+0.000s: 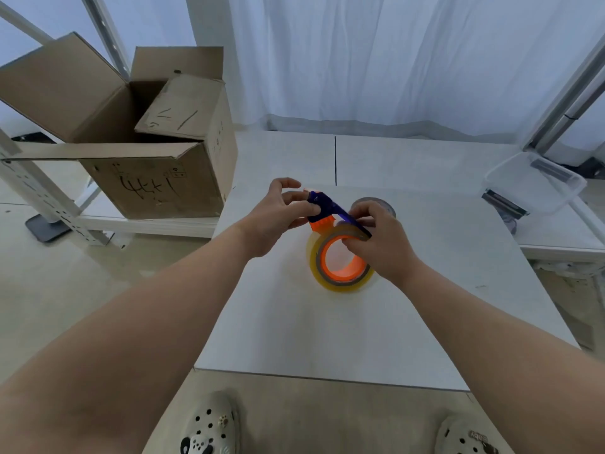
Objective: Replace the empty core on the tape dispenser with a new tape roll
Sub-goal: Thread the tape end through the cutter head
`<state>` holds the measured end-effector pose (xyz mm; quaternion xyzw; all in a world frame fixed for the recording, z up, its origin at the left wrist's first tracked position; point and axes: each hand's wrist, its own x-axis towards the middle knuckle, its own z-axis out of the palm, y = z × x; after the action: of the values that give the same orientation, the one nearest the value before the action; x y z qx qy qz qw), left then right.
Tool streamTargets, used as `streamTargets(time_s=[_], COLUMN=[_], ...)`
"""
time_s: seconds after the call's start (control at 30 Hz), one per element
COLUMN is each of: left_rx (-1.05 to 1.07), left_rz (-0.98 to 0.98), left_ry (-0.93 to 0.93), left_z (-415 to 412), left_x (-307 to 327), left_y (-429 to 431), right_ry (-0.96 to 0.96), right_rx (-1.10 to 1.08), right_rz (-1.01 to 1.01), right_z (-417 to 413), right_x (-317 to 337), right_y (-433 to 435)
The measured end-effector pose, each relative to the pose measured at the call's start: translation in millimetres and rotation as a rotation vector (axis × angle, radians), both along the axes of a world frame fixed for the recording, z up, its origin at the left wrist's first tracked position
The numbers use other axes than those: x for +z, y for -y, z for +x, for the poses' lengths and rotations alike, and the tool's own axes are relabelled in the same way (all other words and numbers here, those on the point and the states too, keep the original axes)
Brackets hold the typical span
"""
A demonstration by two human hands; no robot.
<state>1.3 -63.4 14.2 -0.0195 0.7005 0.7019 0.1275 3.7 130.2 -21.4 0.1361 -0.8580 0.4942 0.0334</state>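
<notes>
Blue-orange tape dispenser (322,209) pinched in left hand (278,217) fingers, right hand (379,244) fingers clasping tape roll (340,260).

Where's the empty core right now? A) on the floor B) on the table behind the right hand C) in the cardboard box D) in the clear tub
B: the grey core lies on the table, partly hidden behind the right hand, while the new roll already sits on the dispenser.
</notes>
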Motion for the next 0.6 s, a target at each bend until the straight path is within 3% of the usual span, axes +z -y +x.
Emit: streamTargets(time_s=[0.1,0.23,0.33,0.47,0.6], left_rx=[0.021,-0.023,0.029,-0.03,-0.224], left_rz=[0.022,-0.162,-0.301,-0.904,-1.287], left_ry=[-0.05,-0.159,-0.238,-0.475,-0.42], left_z=[-3.2,-5.7,-5.5,-10.7,-22.1], left_x=[9.9,24.4,24.6,6.2,-17.2], left_y=[-8.8,-28.2,-49.1,-69.2,-94.9], right_ry=[-0.014,0.011,0.018,0.063,0.097], right_rx=[-0.027,-0.032,-0.2,-0.49,-0.595], right_rz=[-0.011,0.016,-0.014,-0.072,0.143], right_z=[1.2,-0.5,-2.1,-4.9,-7.7], right_x=[15.1,34.2,34.8,33.6,27.7], right_y=[-8.6,-35.0,-63.9,-101.8,-125.4])
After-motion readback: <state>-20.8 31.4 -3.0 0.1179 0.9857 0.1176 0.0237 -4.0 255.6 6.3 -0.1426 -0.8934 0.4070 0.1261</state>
